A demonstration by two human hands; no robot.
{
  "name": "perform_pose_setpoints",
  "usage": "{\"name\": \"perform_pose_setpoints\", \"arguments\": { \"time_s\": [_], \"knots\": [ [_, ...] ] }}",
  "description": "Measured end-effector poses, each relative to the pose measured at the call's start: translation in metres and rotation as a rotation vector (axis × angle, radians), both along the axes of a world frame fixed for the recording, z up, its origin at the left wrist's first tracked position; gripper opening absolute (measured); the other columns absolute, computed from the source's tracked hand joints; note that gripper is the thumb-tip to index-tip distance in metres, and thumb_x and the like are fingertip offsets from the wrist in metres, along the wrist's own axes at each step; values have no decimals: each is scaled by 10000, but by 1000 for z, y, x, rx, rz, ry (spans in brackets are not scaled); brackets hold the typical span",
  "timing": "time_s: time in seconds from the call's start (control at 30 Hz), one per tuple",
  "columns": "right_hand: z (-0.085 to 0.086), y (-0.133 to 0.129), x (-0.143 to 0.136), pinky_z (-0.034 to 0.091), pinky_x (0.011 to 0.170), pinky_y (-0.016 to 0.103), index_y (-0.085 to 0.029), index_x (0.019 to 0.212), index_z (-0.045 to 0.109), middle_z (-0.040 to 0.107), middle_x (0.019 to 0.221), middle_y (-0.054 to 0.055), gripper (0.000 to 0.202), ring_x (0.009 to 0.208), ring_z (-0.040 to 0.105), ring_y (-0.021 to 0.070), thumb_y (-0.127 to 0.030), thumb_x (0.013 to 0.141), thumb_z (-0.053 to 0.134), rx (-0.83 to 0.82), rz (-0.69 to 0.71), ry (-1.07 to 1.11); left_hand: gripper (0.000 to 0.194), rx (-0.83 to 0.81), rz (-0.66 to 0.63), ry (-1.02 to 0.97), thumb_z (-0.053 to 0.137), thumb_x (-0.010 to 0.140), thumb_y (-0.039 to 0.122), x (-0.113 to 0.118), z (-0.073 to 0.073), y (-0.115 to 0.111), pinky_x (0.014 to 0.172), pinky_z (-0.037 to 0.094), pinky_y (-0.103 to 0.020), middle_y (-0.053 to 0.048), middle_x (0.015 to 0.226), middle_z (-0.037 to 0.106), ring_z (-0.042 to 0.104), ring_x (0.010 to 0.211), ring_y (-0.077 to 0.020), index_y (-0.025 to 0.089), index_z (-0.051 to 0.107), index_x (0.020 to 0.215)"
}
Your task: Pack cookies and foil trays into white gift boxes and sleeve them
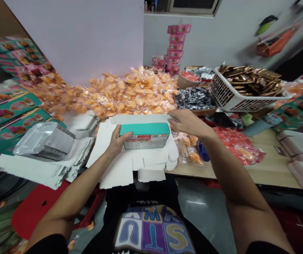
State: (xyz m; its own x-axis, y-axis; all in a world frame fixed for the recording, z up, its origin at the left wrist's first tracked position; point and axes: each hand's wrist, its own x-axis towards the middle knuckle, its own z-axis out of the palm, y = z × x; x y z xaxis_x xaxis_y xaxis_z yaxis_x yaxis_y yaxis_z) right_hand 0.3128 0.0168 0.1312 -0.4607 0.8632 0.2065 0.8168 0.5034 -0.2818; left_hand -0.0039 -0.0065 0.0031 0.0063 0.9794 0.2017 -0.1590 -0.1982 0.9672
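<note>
A teal carton [146, 135] with printed side panels and a barcode rests on flat white cardboard blanks [117, 173] in front of me. My left hand [117, 143] grips its left end, the thumb lying across the front upper edge. My right hand [187, 122] is at the far right corner, fingers bent together on the end of a white flap [141, 119] that runs along the carton's back edge. Whether anything lies inside the carton cannot be seen.
Behind lies a heap of wrapped orange pieces [130, 91]. A white basket [244, 100] of brown-gold packets and black packets [195, 98] stand right, near red packets [236, 144]. Foil trays [48, 141] sit left on more blanks. Pink boxes [176, 47] are stacked behind.
</note>
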Motion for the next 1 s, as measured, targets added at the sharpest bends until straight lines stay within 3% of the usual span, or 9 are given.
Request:
{"name": "perform_pose_setpoints", "arguments": {
  "time_s": [0.13, 0.23, 0.37, 0.43, 0.53, 0.63, 0.73, 0.83, 1.0],
  "knots": [
    [39, -2, -27, 512, 684, 317, -235, 738, 637, 716, 666, 42, 199, 676, 696, 230, -72, 841, 587, -312, -108, -74, 612, 22, 12, 7, 948, 750, 506, -3, -3, 0, 1091, 613, -389, -98, 1351, 791, 729, 1299, -318, 232, 717, 1246],
    [42, -7, -37, 513, 625, 307, -236, 667, 626, 689, 590, 35, 239, 616, 690, 219, -67, 832, 594, -390, -180, -60, 616, 11, -1, -2, 959, 758, 498, -5, -2, -2, 1123, 609, -404, -98, 1403, 777, 727, 1316, -317, 239, 717, 1262],
    [18, -21, -31, 563, 710, 350, -206, 787, 766, 779, 755, 112, 202, 765, 751, 277, -148, 892, 604, -167, -140, -230, 616, 6, 4, -10, 971, 759, 485, -1, -7, -4, 1105, 618, -414, -90, 1351, 779, 740, 1261, -312, 242, 726, 1269],
    [0, -30, -22, 615, 798, 394, -173, 1109, 837, 835, 988, 167, 263, 888, 788, 318, -227, 951, 633, -78, -71, -224, 606, -25, 7, -24, 985, 748, 492, 0, -10, -4, 1018, 642, -401, -76, 1243, 788, 760, 1138, -288, 247, 724, 1238],
    [-29, -41, -8, 663, 948, 496, -165, 1495, 696, 776, 1377, 238, 504, 1144, 798, 376, -285, 1008, 647, 90, 77, -73, 686, -32, 13, -62, 1025, 689, 486, -7, -7, 2, 935, 648, -368, -56, 1187, 782, 756, 1054, -253, 268, 709, 1258],
    [-49, -43, -1, 673, 1001, 545, -218, 1473, 676, 778, 1407, 196, 442, 1263, 780, 384, -238, 1038, 600, 155, 132, 49, 681, 82, 77, 9, 998, 707, 510, -30, 16, 14, 866, 636, -344, -36, 1092, 786, 739, 978, -227, 280, 723, 1286],
    [-59, -41, 0, 679, 994, 548, -232, 1409, 701, 812, 1334, 178, 374, 1217, 802, 384, -245, 1048, 599, 166, 116, 103, 307, 203, 105, 418, 839, 863, 512, -54, 55, 22, 730, 560, -322, -39, 874, 767, 692, 801, -210, 236, 789, 990],
    [-63, -39, -1, 670, 1013, 571, -199, 1399, 720, 819, 1324, 199, 381, 1207, 806, 401, -267, 1044, 600, 195, 122, 113, 229, 120, -12, 746, 686, 909, 420, -59, 88, 22, 594, 431, -306, -12, 634, 658, 606, 593, -189, 224, 730, 800],
    [-64, -36, -2, 663, 1006, 604, -202, 1436, 728, 818, 1354, 194, 435, 1208, 802, 413, -313, 1029, 621, 205, 103, 117, 73, -45, -92, 847, 615, 775, 218, -43, 97, 20, 630, 421, -347, -25, 606, 632, 574, 585, -208, 228, 638, 707]
  ]
}}
